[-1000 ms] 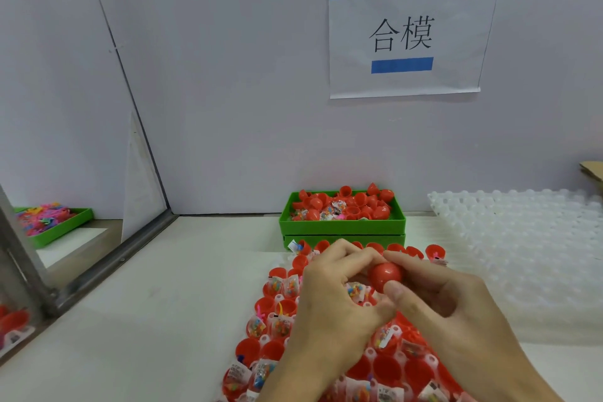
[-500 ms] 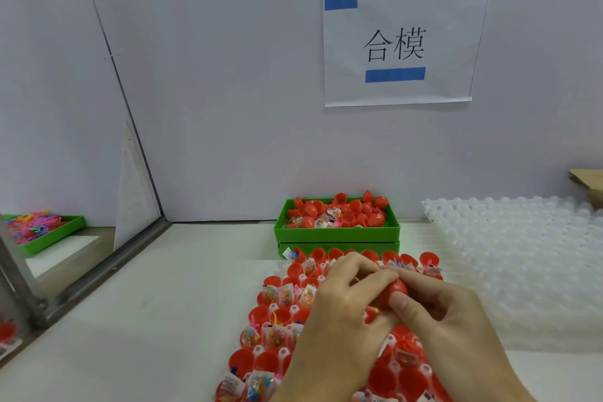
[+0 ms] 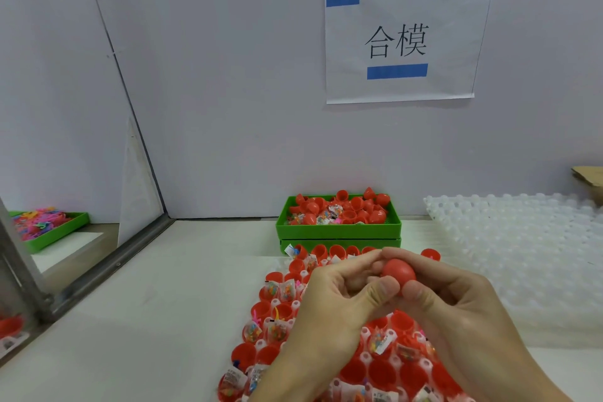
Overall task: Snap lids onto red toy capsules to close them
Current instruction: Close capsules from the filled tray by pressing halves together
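Red capsule (image 3: 398,272); green bin (image 3: 339,228) (red lids); blue-barred white sign (image 3: 403,39).

One head view looks forward and down, close over the hands (image 3: 391,297) at 6 o'clock, wall (image 3: 228,75) at 12.

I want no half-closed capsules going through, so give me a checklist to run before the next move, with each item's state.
1. Both hands grip one piece: ok, left hand and right hand pinch the red capsule.
2. Seam fully snapped: cannot tell, fingers hide it.
3. Toy inside: cannot tell.
4. Capsule held above the tray of open capsules: ok.
5. Lids left in the green bin: ok, many red pieces.
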Demonstrator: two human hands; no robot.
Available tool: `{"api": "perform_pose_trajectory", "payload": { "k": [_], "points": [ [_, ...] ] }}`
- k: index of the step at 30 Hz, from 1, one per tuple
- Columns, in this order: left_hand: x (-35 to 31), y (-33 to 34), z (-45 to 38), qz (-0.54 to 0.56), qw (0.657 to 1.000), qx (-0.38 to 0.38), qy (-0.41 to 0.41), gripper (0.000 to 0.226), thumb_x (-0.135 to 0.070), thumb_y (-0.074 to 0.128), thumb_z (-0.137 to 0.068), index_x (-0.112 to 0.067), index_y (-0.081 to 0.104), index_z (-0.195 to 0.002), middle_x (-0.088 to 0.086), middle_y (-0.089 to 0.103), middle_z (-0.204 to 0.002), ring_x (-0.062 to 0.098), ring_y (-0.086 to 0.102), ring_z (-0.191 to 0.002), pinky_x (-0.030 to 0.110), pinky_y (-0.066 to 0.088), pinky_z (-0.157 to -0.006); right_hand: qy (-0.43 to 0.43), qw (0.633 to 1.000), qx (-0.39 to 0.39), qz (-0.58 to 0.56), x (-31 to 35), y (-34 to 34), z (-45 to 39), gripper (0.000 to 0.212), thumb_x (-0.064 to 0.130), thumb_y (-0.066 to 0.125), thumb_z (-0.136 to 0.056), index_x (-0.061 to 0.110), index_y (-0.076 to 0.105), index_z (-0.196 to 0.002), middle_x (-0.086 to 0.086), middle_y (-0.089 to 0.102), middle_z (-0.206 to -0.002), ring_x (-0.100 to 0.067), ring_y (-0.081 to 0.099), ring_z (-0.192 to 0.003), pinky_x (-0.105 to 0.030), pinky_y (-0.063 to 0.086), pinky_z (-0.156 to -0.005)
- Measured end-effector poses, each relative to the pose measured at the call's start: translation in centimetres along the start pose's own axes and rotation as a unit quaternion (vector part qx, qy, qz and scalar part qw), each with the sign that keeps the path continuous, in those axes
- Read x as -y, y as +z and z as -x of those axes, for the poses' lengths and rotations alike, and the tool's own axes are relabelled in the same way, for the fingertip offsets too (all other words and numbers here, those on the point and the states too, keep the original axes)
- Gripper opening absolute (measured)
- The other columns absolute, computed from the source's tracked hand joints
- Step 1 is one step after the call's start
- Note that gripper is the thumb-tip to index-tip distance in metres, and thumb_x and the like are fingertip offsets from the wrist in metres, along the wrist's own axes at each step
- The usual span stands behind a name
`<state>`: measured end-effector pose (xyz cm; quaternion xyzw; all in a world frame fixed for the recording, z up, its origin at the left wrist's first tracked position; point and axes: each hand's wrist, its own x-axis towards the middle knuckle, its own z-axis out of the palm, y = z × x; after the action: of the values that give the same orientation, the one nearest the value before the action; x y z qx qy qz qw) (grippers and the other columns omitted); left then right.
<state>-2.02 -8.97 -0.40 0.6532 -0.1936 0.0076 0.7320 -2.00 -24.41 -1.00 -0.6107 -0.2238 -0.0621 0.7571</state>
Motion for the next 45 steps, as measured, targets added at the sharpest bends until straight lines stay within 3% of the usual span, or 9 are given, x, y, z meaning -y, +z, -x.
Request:
{"api": "perform_pose_trajectory", "payload": {
  "k": [7,20,25,29,33,37,40,42,45],
  "points": [
    [-0.1,0.3,0.3,-0.039,0.998,-0.022,0.041,0.025,-0.025,0.067,-0.082,-0.036,0.074,-0.103,-0.004,0.077,-0.103,0.015,0.072,-0.100,0.025,0.059,-0.081,-0.024,0.999,-0.036,0.023,0.0,0.5,0.1,0.034,0.016,0.072,-0.065,0.031,0.080,-0.094,-0.004,0.078,-0.094,-0.015,0.074,-0.092,-0.014,0.055,-0.073],
    [0.7,0.9,0.4,-0.070,0.995,-0.074,-0.007,0.027,-0.003,0.065,-0.092,-0.010,0.070,-0.118,0.001,0.078,-0.095,0.014,0.074,-0.091,0.025,0.061,-0.074,-0.001,0.999,-0.047,0.011,-1.3,0.2,0.1,0.030,0.011,0.069,-0.065,0.023,0.081,-0.091,-0.011,0.077,-0.094,-0.025,0.075,-0.092,-0.022,0.059,-0.071],
    [0.6,1.0,0.5,-0.055,0.996,-0.074,0.000,0.027,-0.002,0.065,-0.092,-0.026,0.072,-0.104,-0.004,0.078,-0.087,0.011,0.074,-0.087,0.023,0.060,-0.072,0.002,0.999,-0.046,0.006,-1.8,-0.1,0.1,0.032,0.012,0.070,-0.064,0.022,0.081,-0.093,-0.013,0.077,-0.096,-0.028,0.074,-0.093,-0.026,0.060,-0.072],
    [0.4,0.9,0.4,-0.057,0.996,-0.075,-0.001,0.030,-0.005,0.066,-0.092,-0.031,0.070,-0.106,0.001,0.078,-0.088,0.014,0.074,-0.090,0.026,0.061,-0.076,-0.001,0.999,-0.037,0.014,-1.3,-0.4,0.0,0.034,0.012,0.070,-0.064,0.023,0.080,-0.094,-0.012,0.077,-0.096,-0.027,0.074,-0.092,-0.026,0.060,-0.072],
    [0.2,0.7,0.4,-0.046,0.998,-0.033,-0.013,0.034,-0.006,0.062,-0.095,-0.036,0.070,-0.108,-0.001,0.077,-0.101,0.014,0.072,-0.101,0.031,0.058,-0.088,-0.021,0.998,-0.021,0.057,-0.1,-0.6,-0.1,0.037,0.012,0.072,-0.063,0.033,0.080,-0.092,-0.006,0.078,-0.092,-0.019,0.075,-0.088,-0.019,0.058,-0.070],
    [0.1,0.4,0.1,0.059,0.996,-0.029,-0.054,0.029,-0.006,0.060,-0.096,-0.016,0.067,-0.122,0.013,0.072,-0.111,0.025,0.070,-0.107,0.035,0.057,-0.090,-0.057,0.990,-0.036,0.125,0.1,-0.4,0.0,0.053,-0.003,0.076,-0.064,0.040,0.078,-0.095,0.000,0.078,-0.091,-0.014,0.075,-0.086,-0.016,0.057,-0.072],
    [0.2,0.1,-0.2,0.083,0.992,-0.048,-0.080,0.022,-0.015,0.055,-0.100,-0.010,0.069,-0.116,0.016,0.075,-0.103,0.024,0.073,-0.093,0.034,0.059,-0.080,-0.086,0.961,-0.069,0.254,-0.3,-0.7,0.1,0.071,-0.014,0.081,-0.063,0.047,0.073,-0.100,0.013,0.076,-0.095,-0.005,0.070,-0.086,-0.015,0.053,-0.079],
    [0.4,0.1,-0.5,0.077,0.992,-0.047,-0.091,0.022,-0.019,0.055,-0.099,-0.006,0.073,-0.104,0.015,0.076,-0.093,0.022,0.074,-0.080,0.033,0.060,-0.074,-0.106,0.942,-0.071,0.311,-0.3,-0.6,0.1,0.075,-0.012,0.084,-0.061,0.048,0.071,-0.103,0.022,0.072,-0.098,0.001,0.066,-0.091,-0.006,0.047,-0.080],
    [0.6,0.1,-0.6,0.071,0.992,-0.033,-0.103,0.027,-0.024,0.062,-0.092,0.000,0.074,-0.097,0.014,0.075,-0.088,0.020,0.072,-0.074,0.034,0.060,-0.073,-0.128,0.927,-0.050,0.348,-0.3,-0.3,0.2,0.074,-0.010,0.086,-0.059,0.047,0.073,-0.104,0.028,0.069,-0.101,0.004,0.064,-0.095,-0.006,0.046,-0.083]
  ]
}}
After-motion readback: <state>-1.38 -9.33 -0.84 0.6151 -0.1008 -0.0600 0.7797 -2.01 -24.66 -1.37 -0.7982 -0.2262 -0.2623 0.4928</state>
